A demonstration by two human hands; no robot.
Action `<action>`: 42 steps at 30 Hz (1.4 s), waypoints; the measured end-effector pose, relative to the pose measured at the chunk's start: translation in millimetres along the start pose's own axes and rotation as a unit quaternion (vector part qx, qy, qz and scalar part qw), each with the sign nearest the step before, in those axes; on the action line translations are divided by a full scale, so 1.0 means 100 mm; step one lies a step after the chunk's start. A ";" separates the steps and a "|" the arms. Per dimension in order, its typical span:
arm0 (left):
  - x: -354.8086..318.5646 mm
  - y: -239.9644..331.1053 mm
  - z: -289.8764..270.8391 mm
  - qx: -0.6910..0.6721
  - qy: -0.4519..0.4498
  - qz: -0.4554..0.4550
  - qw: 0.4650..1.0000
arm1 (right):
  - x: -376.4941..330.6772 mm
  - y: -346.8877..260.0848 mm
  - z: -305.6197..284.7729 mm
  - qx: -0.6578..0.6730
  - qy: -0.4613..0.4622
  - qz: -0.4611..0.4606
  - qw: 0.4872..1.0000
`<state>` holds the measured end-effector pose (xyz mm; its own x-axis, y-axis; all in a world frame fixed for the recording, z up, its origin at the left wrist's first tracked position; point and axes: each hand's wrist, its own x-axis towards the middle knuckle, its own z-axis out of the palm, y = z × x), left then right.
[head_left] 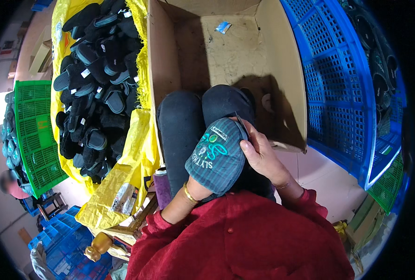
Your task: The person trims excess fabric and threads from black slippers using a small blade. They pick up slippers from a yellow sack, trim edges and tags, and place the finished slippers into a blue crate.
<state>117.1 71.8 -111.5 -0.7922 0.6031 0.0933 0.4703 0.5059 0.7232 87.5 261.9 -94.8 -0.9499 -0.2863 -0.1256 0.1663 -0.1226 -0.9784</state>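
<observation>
A dark green plaid slipper (220, 151) with teal and white embroidery and a small patch lies above my lap. My left hand (198, 190) reaches inside it from the near end and holds it up; the fingers are covered by the fabric. At the slipper's right edge, my right hand (263, 156) is closed, thumb against curled fingers. In that grip is a thin, dark, flat thing (241, 125) with a pointed end, lying along the slipper's edge. Whether it is a tool or part of the sole I cannot tell.
An open cardboard box (282, 70) stands before my knees, a small blue packet (223, 27) inside. To its left, a yellow sack (140, 140) is full of black slippers (95, 70). Blue crates (333, 88) rise on the right, a green crate (39, 135) at far left.
</observation>
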 end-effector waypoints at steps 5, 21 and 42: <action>-0.04 -0.01 -0.06 -0.036 -0.024 0.027 0.999 | 0.00 -0.05 0.04 -0.020 0.014 -0.009 1.000; 0.37 0.29 -0.22 0.090 0.022 0.036 0.995 | 0.04 0.04 0.07 -0.091 0.127 -0.022 0.987; 0.37 0.41 -0.14 0.047 0.075 0.062 0.994 | -0.08 0.04 -0.04 -0.072 0.116 0.054 0.989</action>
<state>101.7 106.3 -68.7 -0.7714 0.5691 0.2846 0.5969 0.4922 0.6336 94.4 267.1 -98.9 -0.9667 -0.0616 -0.2483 0.2463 0.0386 -0.9684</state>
